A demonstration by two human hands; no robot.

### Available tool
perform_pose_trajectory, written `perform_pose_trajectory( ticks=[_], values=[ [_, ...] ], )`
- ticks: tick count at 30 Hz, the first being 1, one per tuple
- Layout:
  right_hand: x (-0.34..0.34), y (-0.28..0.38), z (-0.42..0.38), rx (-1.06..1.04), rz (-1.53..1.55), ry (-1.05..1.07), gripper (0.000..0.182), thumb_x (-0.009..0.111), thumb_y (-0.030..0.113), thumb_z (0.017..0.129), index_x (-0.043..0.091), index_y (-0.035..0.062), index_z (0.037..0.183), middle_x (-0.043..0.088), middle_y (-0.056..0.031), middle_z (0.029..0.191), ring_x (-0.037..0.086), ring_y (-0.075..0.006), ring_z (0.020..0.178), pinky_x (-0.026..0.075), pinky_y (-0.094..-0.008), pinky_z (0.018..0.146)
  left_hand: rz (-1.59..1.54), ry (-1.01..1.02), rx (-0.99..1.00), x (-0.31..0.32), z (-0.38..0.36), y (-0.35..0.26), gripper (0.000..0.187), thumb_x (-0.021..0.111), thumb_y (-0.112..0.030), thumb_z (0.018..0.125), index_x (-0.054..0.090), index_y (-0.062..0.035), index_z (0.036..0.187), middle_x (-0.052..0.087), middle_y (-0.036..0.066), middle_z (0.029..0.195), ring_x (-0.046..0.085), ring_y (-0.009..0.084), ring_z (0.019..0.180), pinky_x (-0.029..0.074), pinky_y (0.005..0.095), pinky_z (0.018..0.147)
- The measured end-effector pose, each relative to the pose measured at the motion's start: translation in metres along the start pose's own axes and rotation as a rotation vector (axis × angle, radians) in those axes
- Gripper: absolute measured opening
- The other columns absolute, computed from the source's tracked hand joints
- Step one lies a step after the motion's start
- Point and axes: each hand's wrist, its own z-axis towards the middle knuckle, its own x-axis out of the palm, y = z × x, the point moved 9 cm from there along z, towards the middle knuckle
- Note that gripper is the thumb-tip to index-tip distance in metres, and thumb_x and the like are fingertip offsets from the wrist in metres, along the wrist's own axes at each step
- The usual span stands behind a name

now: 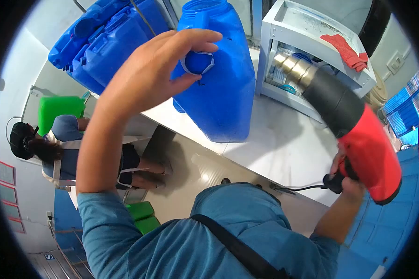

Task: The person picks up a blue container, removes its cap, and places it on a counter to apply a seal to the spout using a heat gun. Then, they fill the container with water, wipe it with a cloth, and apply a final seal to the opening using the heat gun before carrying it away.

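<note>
A large blue plastic water container [228, 93] stands upright on the white counter, its round neck [204, 5] at the top. On its upper side is a blue cap [198, 63] with a whitish plastic band around it. My left hand [165, 63] curls about this cap, thumb at the band's lower edge and fingers above it. In my right hand [347, 179] is a red and black heat gun [358, 130], gripped by its handle. Its metal nozzle [295, 69] points up and left, apart from the container. A black cord hangs from the handle.
More blue containers [111, 46] sit at the upper left. A white shelf unit [307, 42] with a red cloth [347, 51] stands right of the container. Left of me, a person [70, 144] in an apron is near a green container [60, 111]; other green containers [142, 216] are lower down.
</note>
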Motion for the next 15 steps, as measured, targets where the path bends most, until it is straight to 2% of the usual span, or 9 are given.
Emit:
perform_pose_trajectory(
  ticks=[1,2,5,6,8,9,11,12,15],
  values=[
    [0.023,-0.029,-0.013,0.238,-0.234,0.457,0.068,0.077,0.022,0.064,0.055,-0.0030,0.123,0.060,-0.0155,0.098,0.062,-0.0202,0.075,0.054,-0.0282,0.065,-0.004,0.001,0.005,-0.004,0.003,0.004,0.071,0.081,0.002,0.073,0.050,-0.0106,0.136,0.069,0.011,0.120,0.065,0.0254,0.113,0.053,0.0367,0.099],
    [0.026,-0.037,-0.018,0.242,-0.232,0.450,0.068,0.077,0.022,0.064,0.055,-0.0030,0.123,0.060,-0.0155,0.098,0.062,-0.0202,0.075,0.054,-0.0282,0.065,-0.109,0.036,0.003,-0.004,0.006,0.009,0.073,0.082,0.001,0.072,0.051,-0.0112,0.137,0.069,0.010,0.120,0.065,0.0254,0.114,0.052,0.0369,0.100],
    [0.034,-0.025,-0.035,-0.192,-0.247,0.127,0.069,0.078,0.024,0.064,0.055,-0.0053,0.123,0.061,-0.0164,0.094,0.062,-0.0219,0.073,0.054,-0.0309,0.064,-0.252,0.021,0.035,-0.007,0.011,0.012,0.074,0.084,-0.002,0.068,0.054,-0.0119,0.135,0.070,0.008,0.118,0.065,0.0252,0.112,0.053,0.0372,0.097],
    [0.041,-0.018,-0.038,-0.187,-0.249,0.117,0.069,0.078,0.024,0.064,0.055,-0.0053,0.123,0.061,-0.0164,0.094,0.062,-0.0219,0.073,0.054,-0.0309,0.064,-0.115,0.053,0.080,-0.007,0.011,0.009,0.073,0.084,-0.005,0.067,0.055,-0.0117,0.134,0.070,0.008,0.117,0.066,0.0254,0.110,0.054,0.0372,0.094],
    [0.027,-0.006,-0.035,-0.015,-0.007,-0.281,0.075,0.080,0.040,0.070,0.054,-0.0077,0.121,0.059,-0.0188,0.103,0.063,-0.0208,0.072,0.054,-0.0297,0.062,0.018,0.083,0.131,-0.005,0.010,0.004,0.072,0.085,-0.008,0.066,0.057,-0.0115,0.133,0.070,0.008,0.116,0.067,0.0256,0.107,0.055,0.0372,0.091],
    [0.039,0.005,-0.028,-0.010,-0.008,-0.286,0.075,0.080,0.040,0.070,0.054,-0.0077,0.121,0.059,-0.0188,0.103,0.063,-0.0208,0.072,0.054,-0.0297,0.062,0.079,0.069,0.106,-0.005,0.007,0.003,0.071,0.085,-0.010,0.066,0.058,-0.0114,0.132,0.070,0.007,0.115,0.067,0.0258,0.105,0.055,0.0374,0.089],
    [0.039,0.032,-0.022,-0.220,0.281,-0.523,0.063,0.078,0.034,0.074,0.059,-0.0050,0.119,0.064,-0.0116,0.098,0.062,-0.0178,0.070,0.046,-0.0269,0.061,0.136,0.056,0.082,-0.002,0.004,0.003,0.069,0.084,-0.011,0.066,0.059,-0.0113,0.131,0.070,0.007,0.114,0.067,0.0261,0.104,0.056,0.0376,0.088],
    [0.032,0.030,-0.029,-0.237,0.147,-0.646,0.089,0.077,0.053,0.074,0.051,-0.0155,0.125,0.063,-0.0181,0.101,0.063,-0.0190,0.066,0.045,-0.0261,0.055,0.118,0.046,0.062,-0.001,0.002,0.005,0.067,0.084,-0.012,0.067,0.060,-0.0108,0.130,0.070,0.008,0.115,0.067,0.0268,0.103,0.056,0.0380,0.087],
    [0.031,0.028,-0.038,-0.248,0.181,-0.679,0.084,0.077,0.049,0.074,0.052,-0.0137,0.123,0.063,-0.0195,0.106,0.063,-0.0186,0.068,0.048,-0.0271,0.057,0.071,0.046,0.130,0.000,0.001,0.009,0.067,0.083,-0.011,0.068,0.059,-0.0104,0.130,0.068,0.009,0.120,0.066,0.0280,0.105,0.056,0.0386,0.088]
  ],
)
